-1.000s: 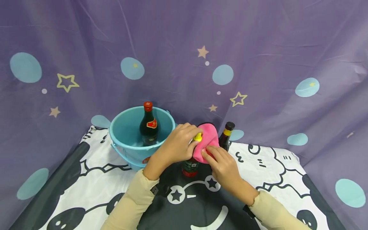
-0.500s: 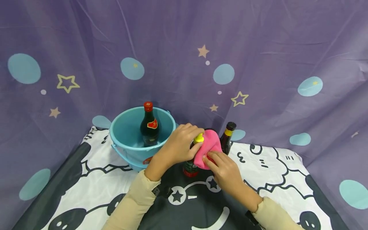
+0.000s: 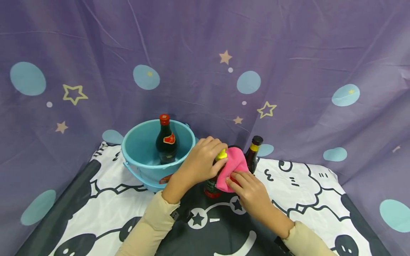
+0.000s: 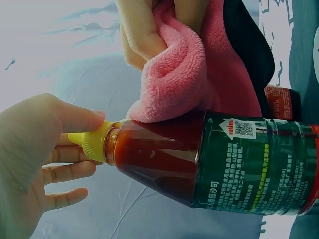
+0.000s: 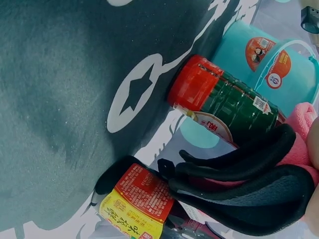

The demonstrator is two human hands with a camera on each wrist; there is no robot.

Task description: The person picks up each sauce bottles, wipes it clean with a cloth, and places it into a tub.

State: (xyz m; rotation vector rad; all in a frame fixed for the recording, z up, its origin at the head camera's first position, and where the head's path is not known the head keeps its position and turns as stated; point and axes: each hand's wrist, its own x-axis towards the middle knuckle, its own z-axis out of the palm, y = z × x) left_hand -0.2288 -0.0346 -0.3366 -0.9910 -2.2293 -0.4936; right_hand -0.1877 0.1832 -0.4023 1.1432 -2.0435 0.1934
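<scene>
My left hand (image 3: 201, 160) pinches the yellow cap (image 4: 97, 142) of a ketchup bottle (image 4: 249, 164) that stands on the table. The bottle has a green label and a red base, and sauce shows red-brown through its shoulder. A pink cloth (image 3: 235, 161) with a black underside is gripped by the fingers of my right hand (image 3: 251, 192). In the left wrist view a bunched fold of the cloth lies against the bottle's shoulder. From the head, hands and cloth hide most of the bottle. Loose black-edged folds hang down in the right wrist view.
Left of the hands stands a light blue bucket (image 3: 141, 164) with a dark, red-capped bottle (image 3: 165, 142) upright in it. Another dark bottle (image 3: 252, 154), with a yellow neck band, stands behind the cloth. A purple curtain (image 3: 198, 71) backs the printed tablecloth (image 3: 105, 209).
The pink cloth and my right hand have moved a little lower along the ketchup bottle. My left hand has kept its hold on the cap.
</scene>
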